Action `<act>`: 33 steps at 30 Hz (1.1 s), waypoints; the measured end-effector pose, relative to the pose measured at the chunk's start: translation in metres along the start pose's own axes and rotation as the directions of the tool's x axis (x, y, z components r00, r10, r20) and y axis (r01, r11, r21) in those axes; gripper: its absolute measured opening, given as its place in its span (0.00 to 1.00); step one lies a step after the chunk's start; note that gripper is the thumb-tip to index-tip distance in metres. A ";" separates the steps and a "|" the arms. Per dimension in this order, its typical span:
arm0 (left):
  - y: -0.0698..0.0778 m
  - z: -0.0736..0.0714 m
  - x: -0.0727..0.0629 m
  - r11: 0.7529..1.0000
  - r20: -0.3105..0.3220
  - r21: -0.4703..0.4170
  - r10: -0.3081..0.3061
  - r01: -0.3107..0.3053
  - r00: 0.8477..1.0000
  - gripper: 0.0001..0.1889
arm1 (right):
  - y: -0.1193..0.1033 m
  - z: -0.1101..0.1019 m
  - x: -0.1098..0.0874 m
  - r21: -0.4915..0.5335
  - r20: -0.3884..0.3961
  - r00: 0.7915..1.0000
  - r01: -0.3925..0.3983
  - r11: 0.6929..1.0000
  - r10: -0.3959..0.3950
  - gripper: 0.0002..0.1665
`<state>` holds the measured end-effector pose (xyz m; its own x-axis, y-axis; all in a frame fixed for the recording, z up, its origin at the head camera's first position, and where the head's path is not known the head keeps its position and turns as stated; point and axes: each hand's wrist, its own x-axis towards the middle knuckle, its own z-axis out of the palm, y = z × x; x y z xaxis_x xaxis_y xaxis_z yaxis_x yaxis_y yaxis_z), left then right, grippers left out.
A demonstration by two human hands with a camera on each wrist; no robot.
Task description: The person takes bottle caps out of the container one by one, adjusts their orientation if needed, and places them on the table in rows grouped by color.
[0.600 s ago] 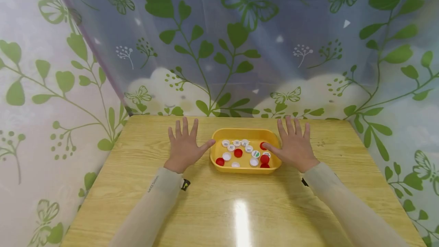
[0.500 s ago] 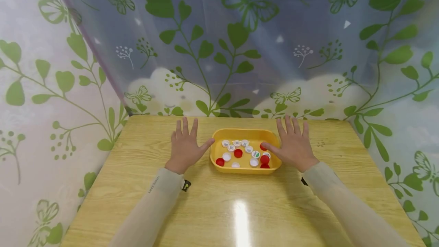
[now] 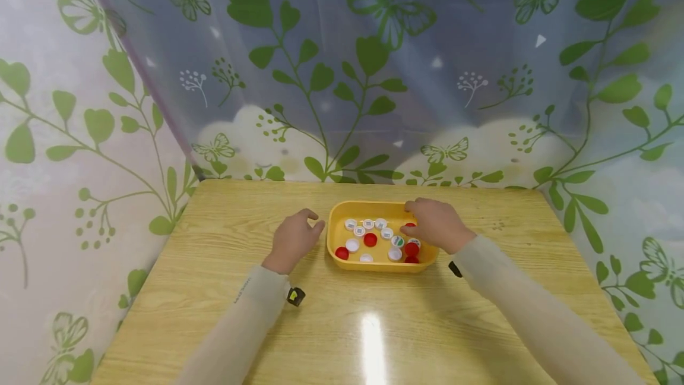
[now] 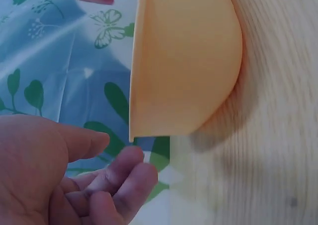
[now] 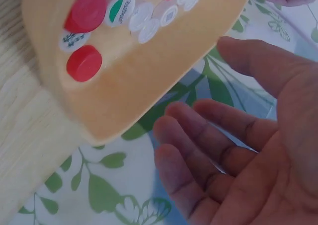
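A yellow plastic tray [image 3: 385,267] holds several red bottle caps [image 3: 370,240] and white bottle caps [image 3: 352,245], some with printed tops. My left hand [image 3: 294,241] is just left of the tray, fingers loosely bent and holding nothing. In the left wrist view its thumb and fingertips are apart, close to the tray's end wall [image 4: 184,61]. Over the tray's right end hovers my right hand [image 3: 439,226], loosely curved with nothing in it. The right wrist view shows that palm and its spread fingers beside the rim, near a red cap [image 5: 84,63].
The tray stands on a wooden table [image 3: 331,325] towards its back edge. Behind the table hangs a curtain [image 3: 342,76] printed with green leaves and butterflies, and similar fabric covers both sides. Dark bands [image 3: 295,296] sit at the wrists.
Both hands were spread flat with fingers stretched forward; now their fingers are bent. The right hand has shifted left over the tray's end, and the left fingers have drawn back. The tray has stayed put.
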<state>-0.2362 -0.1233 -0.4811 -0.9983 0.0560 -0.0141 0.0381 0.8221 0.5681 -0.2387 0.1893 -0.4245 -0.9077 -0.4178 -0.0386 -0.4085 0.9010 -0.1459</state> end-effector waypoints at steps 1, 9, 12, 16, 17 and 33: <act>0.000 0.001 0.000 1.000 0.018 -0.027 -0.010 0.011 1.000 0.20 | -0.002 0.000 0.002 -0.001 0.017 1.000 0.008 1.000 -0.008 0.26; 0.004 0.009 -0.002 0.994 0.114 -0.098 -0.041 0.053 0.993 0.17 | -0.014 -0.005 0.016 -0.023 0.095 0.995 0.036 0.999 -0.034 0.23; 0.003 0.011 -0.003 0.995 0.109 -0.083 -0.046 0.055 0.993 0.15 | -0.015 -0.002 0.021 -0.031 0.142 0.990 0.016 0.999 -0.012 0.22; 0.001 0.014 -0.003 0.995 0.101 -0.080 -0.051 0.059 0.994 0.14 | -0.012 0.004 0.027 -0.051 0.216 0.976 0.000 0.999 0.011 0.18; 0.000 0.015 -0.003 0.994 0.100 -0.087 -0.051 0.060 0.994 0.14 | -0.012 0.005 0.028 -0.055 0.232 0.973 0.004 0.998 0.008 0.16; 0.000 0.021 0.001 0.972 0.112 -0.231 -0.019 0.045 0.994 0.20 | -0.012 0.029 0.044 -0.121 0.316 0.947 0.107 0.987 -0.064 0.13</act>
<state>-0.2364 -0.1115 -0.4983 -0.9877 0.1037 -0.1170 -0.0174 0.6706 0.7416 -0.2711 0.1569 -0.4535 -0.8027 -0.4902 -0.3397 -0.5120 0.8585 -0.0290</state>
